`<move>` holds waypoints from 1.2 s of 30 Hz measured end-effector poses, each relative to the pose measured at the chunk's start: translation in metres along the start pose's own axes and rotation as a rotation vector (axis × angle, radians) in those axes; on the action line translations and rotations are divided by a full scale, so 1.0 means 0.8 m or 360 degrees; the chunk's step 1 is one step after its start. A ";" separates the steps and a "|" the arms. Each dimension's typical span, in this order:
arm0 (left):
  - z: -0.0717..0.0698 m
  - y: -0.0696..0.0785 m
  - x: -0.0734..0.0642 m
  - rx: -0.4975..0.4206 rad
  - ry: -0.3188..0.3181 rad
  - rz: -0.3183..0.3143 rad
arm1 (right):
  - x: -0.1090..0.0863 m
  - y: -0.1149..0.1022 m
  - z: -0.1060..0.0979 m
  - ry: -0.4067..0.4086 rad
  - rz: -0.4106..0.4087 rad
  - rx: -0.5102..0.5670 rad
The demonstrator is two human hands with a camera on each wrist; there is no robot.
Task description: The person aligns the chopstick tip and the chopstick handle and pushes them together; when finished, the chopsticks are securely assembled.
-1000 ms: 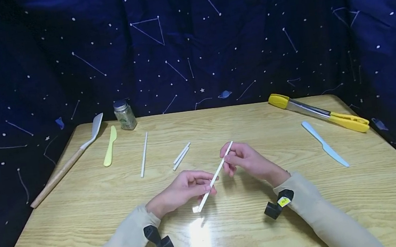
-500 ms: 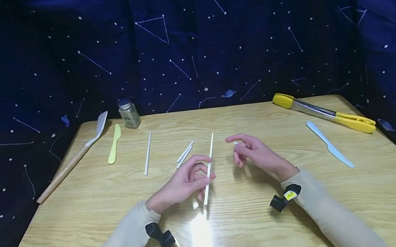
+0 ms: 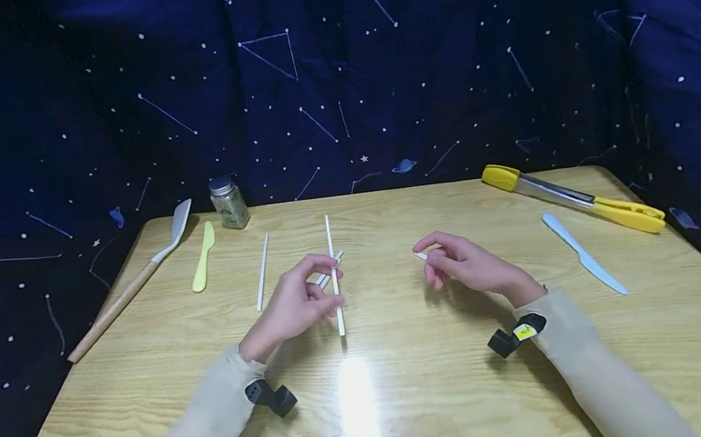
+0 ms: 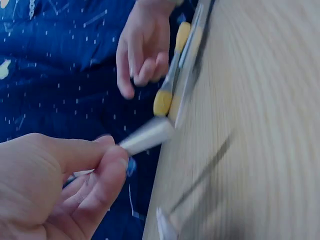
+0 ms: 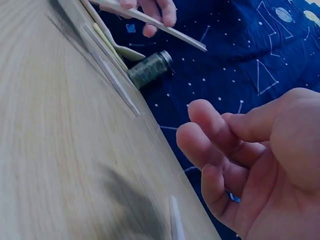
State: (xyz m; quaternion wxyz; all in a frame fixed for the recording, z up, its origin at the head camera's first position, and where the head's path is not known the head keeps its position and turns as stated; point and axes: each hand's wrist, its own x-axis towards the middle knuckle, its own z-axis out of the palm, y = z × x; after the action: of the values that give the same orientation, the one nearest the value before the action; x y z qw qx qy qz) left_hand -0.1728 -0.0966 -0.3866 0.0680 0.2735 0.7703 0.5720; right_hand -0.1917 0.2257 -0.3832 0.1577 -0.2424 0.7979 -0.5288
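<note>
"How are the hands placed?"
"They are held well apart above the wooden tabletop (image 3: pixel 443 402). The left hand (image 3: pixel 295 300) is angled inward, its fingers bent and its thumb brought forward. The right hand (image 3: pixel 472 262) is turned toward it, with the index finger extended and the other fingers curled."

"Is anything gripped?"
"A slim white stick (image 3: pixel 335 281) is pinched between the thumb and fingertips of the left hand. Whether anything is held in the right hand cannot be told: the thumb is set near the fingertips, and only a pale sliver is seen there."

"And where is that stick?"
"It is pointed away from the person, its ends left free beyond the fingers and well apart from the right hand. Two short white sticks (image 3: pixel 325 279) are partly covered by it and the left hand. To their left, a longer white stick (image 3: pixel 262 272) is laid."
</note>
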 end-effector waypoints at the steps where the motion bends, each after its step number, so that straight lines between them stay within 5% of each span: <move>1: -0.005 -0.002 0.002 0.0064 0.0067 0.0006 | 0.000 0.001 -0.003 -0.0001 0.0007 -0.0015; 7: -0.033 -0.018 0.006 0.0363 0.0283 0.0022 | 0.000 0.013 -0.012 -0.0008 0.0107 -0.0060; 22: -0.073 -0.047 -0.003 0.0664 0.0308 0.0001 | -0.002 0.017 -0.015 -0.0004 0.0146 -0.0342; 31: -0.082 -0.057 -0.003 0.1200 0.0445 0.0018 | -0.005 0.017 -0.021 0.0065 0.0156 -0.0521; 36: -0.083 -0.065 -0.002 0.1269 0.0503 0.0016 | -0.006 0.016 -0.022 0.0085 0.0209 -0.0524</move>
State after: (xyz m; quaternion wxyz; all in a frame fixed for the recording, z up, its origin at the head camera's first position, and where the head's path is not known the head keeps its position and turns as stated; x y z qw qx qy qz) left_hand -0.2171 -0.1634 -0.4120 -0.1645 0.1911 0.9308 0.2647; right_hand -0.1996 0.2462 -0.3879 0.1289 -0.1981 0.8918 -0.3858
